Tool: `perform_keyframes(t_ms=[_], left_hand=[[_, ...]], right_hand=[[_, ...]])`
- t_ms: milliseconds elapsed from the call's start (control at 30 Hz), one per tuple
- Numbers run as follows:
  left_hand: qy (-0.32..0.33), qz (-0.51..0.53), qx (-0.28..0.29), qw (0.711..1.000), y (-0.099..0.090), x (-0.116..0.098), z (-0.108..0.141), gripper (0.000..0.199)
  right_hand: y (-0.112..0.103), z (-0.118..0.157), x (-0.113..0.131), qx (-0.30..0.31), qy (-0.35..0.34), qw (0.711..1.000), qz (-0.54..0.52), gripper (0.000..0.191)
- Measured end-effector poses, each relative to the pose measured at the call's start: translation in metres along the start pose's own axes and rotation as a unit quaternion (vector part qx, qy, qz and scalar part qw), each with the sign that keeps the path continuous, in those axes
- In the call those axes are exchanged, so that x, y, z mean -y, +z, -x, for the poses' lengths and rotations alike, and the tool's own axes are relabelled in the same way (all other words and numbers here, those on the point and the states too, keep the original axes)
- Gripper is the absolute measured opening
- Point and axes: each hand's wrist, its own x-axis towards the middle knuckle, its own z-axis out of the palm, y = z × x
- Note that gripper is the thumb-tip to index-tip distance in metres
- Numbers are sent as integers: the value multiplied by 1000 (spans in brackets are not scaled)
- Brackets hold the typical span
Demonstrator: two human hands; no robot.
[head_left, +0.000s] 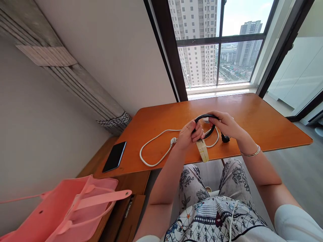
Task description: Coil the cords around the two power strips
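The black cable [205,116], smooth and flexible, is bent into a loop between my two hands, just above the near side of the orange-brown wooden table [156,117]. My left hand [191,133] is curled closed round one side of the loop, thumb laid along the fingers, while my right hand [224,122] pinches the upper right part between thumb and fingers. The loop is rounded and drawn in small, so I judge the gathering of this cable well along. Its end is another matter: a chunky black plug [225,138] sits outside the loop, below my right hand, and I see no tie on the coil. A pale yellow, flat-sided block [203,151] juts from beneath my left hand at the table's near edge; I cannot tell whether my fingers grip it too. The thin white cable [152,165] is not gathered at all, lying in a wide, loose curve on the table, its white plug [173,140] beside my left wrist. Farther left lies a dark-screened phone [114,157], well apart from both cables.
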Motion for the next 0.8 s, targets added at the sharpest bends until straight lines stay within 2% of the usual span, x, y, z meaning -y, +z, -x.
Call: perform_keyframes(t_ms=[300, 433, 567, 700, 800], left_hand=[[-51, 12, -54, 997, 1, -3, 0, 56], [-55, 19, -48, 997, 1, -4, 0, 57], [-50, 32, -34, 998, 1, -6, 1, 57], [-52, 50, -81, 994, 1, -6, -1, 57], [-39, 73, -112, 990, -1, -4, -2, 58]], right_hand=[[-1, 1, 0, 20, 10, 998, -60, 25], [-4, 1, -5, 20, 28, 993, -117, 28], [-6, 3, -25, -27, 42, 991, -121, 36], [2, 10, -45, -92, 39, 988, -117, 48], [13, 17, -51, -132, 23, 989, -66, 52]])
